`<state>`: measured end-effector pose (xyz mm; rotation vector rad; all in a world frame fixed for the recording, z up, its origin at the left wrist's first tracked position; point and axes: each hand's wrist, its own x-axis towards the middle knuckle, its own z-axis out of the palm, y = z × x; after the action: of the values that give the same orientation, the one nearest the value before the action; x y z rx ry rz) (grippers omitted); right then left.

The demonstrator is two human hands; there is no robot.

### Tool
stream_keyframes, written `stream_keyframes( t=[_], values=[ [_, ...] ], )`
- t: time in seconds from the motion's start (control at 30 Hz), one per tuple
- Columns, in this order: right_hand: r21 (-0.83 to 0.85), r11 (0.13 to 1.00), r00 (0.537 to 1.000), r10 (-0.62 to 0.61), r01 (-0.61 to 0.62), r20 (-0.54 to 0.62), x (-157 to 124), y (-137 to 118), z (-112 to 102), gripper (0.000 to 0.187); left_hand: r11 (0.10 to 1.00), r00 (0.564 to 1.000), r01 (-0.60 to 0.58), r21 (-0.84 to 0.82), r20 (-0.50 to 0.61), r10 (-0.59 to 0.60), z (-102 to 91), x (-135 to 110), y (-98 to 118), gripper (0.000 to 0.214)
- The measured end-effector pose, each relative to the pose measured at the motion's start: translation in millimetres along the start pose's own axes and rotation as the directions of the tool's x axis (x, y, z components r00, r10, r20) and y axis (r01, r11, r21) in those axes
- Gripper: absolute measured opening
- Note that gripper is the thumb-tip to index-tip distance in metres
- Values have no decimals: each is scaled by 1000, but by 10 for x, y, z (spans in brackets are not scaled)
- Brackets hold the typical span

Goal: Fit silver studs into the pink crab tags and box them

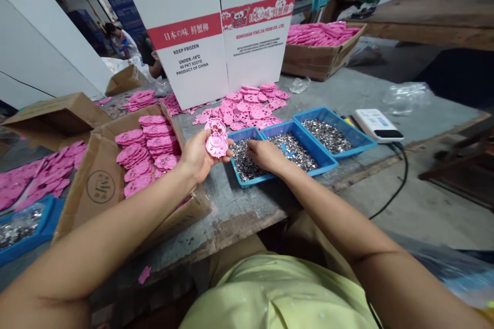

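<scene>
My left hand [197,157] is wrapped round a pink figure-shaped plastic piece [216,139], its moulded face turned up, above the table's front part. My right hand [266,155] reaches into the left blue tray [247,183], which holds many small shiny metal bits [243,159]. Its fingers are bent together over the bits; whatever they pinch is hidden. Just behind the trays lies a loose heap of similar pink pieces [250,108]. Left of my left hand, a cardboard box [83,190] holds stacks of pink pieces [141,164].
Two more blue trays of metal bits [326,135] stand to the right, beside a white device [378,124] with a black cable. A white printed carton [193,77] rises behind the heap. Another box of pink pieces [320,36] sits farther back. A person [121,41] is at the far left.
</scene>
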<state>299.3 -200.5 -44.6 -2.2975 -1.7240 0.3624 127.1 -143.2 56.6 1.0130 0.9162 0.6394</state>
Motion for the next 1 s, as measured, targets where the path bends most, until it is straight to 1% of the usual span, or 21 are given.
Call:
stream_keyframes(
  t=[0.07, 0.1, 0.13, 0.17, 0.23, 0.27, 0.3, 0.33, 0.4, 0.47, 0.5, 0.63, 0.8, 1.0],
  values=[
    [190, 982, 996, 33, -17, -78, 35, 41, 4, 15, 1000, 1000, -14, 19, 4, 14, -6, -2, -5, 34],
    [315, 949, 993, 45, -7, -111, 53, 60, 3, 12, 999, 1000, -19, 32, 8, 19, -10, -6, -10, 31],
    [459, 888, 989, 62, 7, -134, 69, 78, 1, 13, 999, 1000, -24, 49, 17, 23, -13, -11, -16, 26],
    [606, 795, 987, 80, 21, -140, 82, 95, -3, 16, 997, 999, -28, 71, 33, 26, -17, -18, -23, 20],
    [836, 548, 989, 105, 31, -106, 100, 122, -9, 22, 992, 997, -30, 125, 74, 21, -26, -34, -41, 9],
    [902, 431, 991, 109, 25, -80, 103, 132, -11, 23, 988, 995, -26, 152, 94, 12, -30, -41, -50, 9],
    [941, 338, 992, 110, 18, -59, 104, 140, -10, 25, 984, 994, -21, 176, 111, 2, -32, -48, -57, 11],
    [963, 269, 993, 110, 13, -44, 101, 147, -7, 27, 981, 992, -17, 196, 122, -7, -33, -54, -64, 11],
    [982, 186, 992, 120, 17, -40, 94, 158, 2, 31, 975, 991, -13, 222, 134, -17, -32, -61, -71, 11],
    [988, 145, 989, 136, 45, -65, 89, 168, 13, 35, 972, 990, -9, 235, 136, -23, -27, -63, -74, 12],
    [988, 140, 986, 145, 63, -83, 90, 173, 17, 36, 972, 990, -7, 236, 136, -26, -26, -62, -74, 12],
    [980, 173, 975, 181, 98, -129, 103, 195, 26, 40, 970, 989, -10, 241, 148, -27, -27, -50, -74, 14],
    [979, 189, 981, 166, 72, -104, 120, 214, 45, 37, 970, 988, -6, 243, 148, -31, -28, -48, -69, 13],
    [976, 211, 977, 186, 60, -100, 146, 223, 80, 36, 975, 987, -7, 221, 160, -29, -37, -45, -78, 12]
  ],
)
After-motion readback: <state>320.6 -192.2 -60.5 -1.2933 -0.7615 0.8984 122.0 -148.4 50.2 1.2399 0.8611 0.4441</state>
